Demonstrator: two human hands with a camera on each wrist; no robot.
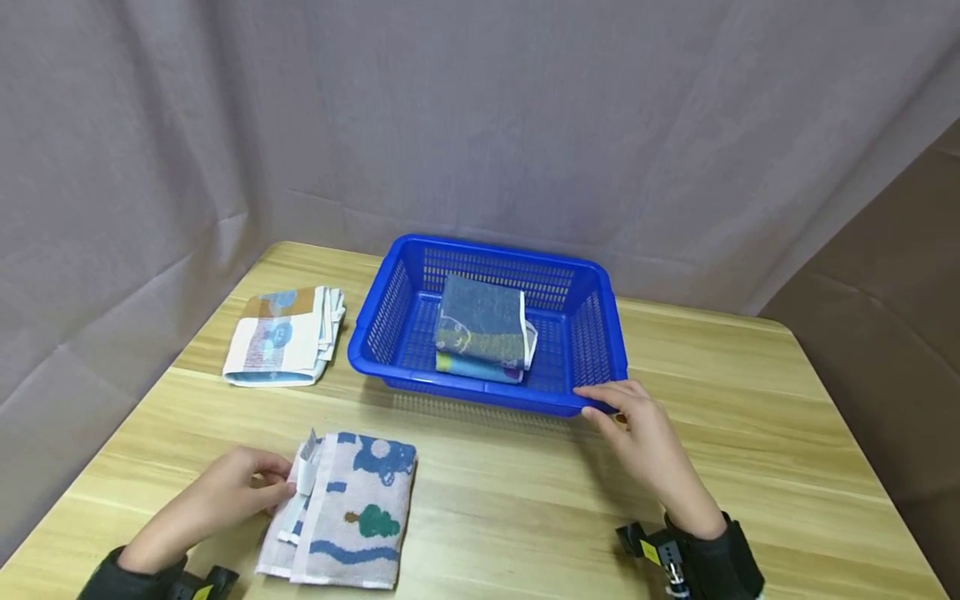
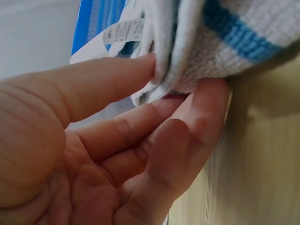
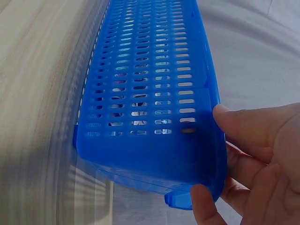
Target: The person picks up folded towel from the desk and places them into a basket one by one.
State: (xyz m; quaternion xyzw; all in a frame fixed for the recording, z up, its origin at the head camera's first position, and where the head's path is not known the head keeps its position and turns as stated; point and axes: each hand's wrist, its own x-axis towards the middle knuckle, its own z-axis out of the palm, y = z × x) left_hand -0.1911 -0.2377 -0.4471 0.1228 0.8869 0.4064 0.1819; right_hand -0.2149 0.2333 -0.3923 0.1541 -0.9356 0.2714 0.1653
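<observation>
A folded towel [image 1: 367,500], pale with blue shapes and a green tree, lies at the front left of the table. My left hand [image 1: 225,490] pinches its left folded edge between thumb and fingers, beside a white label [image 1: 307,472]. In the left wrist view the thumb is on top of the towel layers [image 2: 187,42] and fingers reach beneath. My right hand [image 1: 647,429] grips the front right corner of a blue plastic basket [image 1: 555,403]. The right wrist view has the thumb on the rim of the basket [image 3: 218,154]. Inside sits a dark grey-blue folded towel [image 1: 480,312] on a brighter blue one [image 1: 480,367].
Another folded towel [image 1: 281,337], white, brown and blue, lies left of the basket. The wooden table [image 1: 750,433] reaches back to a grey curtain [image 1: 487,117], with its right edge in view.
</observation>
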